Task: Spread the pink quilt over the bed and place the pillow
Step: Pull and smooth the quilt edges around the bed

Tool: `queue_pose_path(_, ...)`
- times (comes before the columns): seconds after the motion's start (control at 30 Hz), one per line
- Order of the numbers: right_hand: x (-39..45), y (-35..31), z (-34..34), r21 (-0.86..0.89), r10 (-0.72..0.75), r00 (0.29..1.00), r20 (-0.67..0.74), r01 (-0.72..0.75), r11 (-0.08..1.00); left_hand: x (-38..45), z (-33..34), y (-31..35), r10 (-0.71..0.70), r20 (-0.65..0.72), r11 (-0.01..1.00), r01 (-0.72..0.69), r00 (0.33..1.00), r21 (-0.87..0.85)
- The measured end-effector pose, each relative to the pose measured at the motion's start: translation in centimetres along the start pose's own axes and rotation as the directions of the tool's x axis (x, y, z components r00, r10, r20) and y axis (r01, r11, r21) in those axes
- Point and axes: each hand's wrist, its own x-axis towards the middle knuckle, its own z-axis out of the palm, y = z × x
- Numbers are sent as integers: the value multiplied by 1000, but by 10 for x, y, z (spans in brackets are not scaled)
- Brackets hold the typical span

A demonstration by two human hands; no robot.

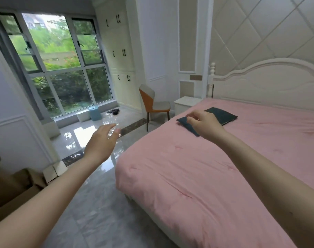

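– Toward the far left of the bed (pixel 211 81), spotting the pillow (pixel 223 115) lying flat on top of the pink quilt (pixel 197 176), a little short of the headboard (pixel 268 81).

– Asking about the long axis.

– Running slantwise, from a near-left corner to a far-right one, not squared to the headboard.

– Wondering which grip is nearer.

– Pointing to the right grip (pixel 202 122): hovering at the pillow's near-left end and hiding part of it, with fingers curling loosely downward. Not managing to tell whether pinching the fabric or merely hanging just above it.

– And the left grip (pixel 100 140)?

– Reaching out over the floor (pixel 99 203), left of the bed, with fingers straight and slightly apart, holding nothing, well apart from the pillow.

– Checking on the quilt, then.

– Looking spread already: covering the mattress down to the near end and draping over the left side, with a few shallow creases showing.

– So weighing what is coming next.

– Probably squaring the pillow: turning that long axis parallel to the headboard and shifting it farther back, toward the head of the bed. Favouring the right grip, being at the near-left corner. Needing the left grip to travel rightward across the bed edge, if taking the pillow by both ends.
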Motion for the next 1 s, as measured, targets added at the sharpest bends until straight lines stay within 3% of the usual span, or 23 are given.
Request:
queue_pose_path(0.3,138,141,114,31,258,961,98,-262,964,131,179,-62,-78,226,994,59,971,89)
queue_pose_path(0.47,146,226,162,-55,398,906,141,-395,917,152,275,-90,-39,381,995,0,924,101)
queue_pose_path(0.63,113,307,218,-163,585,791,179,-562,811,148,376,-121,50,530,987,-123,846,103)
queue_pose_path(0.87,8,371,297,-408,802,575,162,-701,585,108,492,-181,247,759,919,-394,602,13)
queue_pose_path(1.0,-62,373,346,-539,869,459,186,-692,481,72,534,-225,185,902,870,-492,389,34)
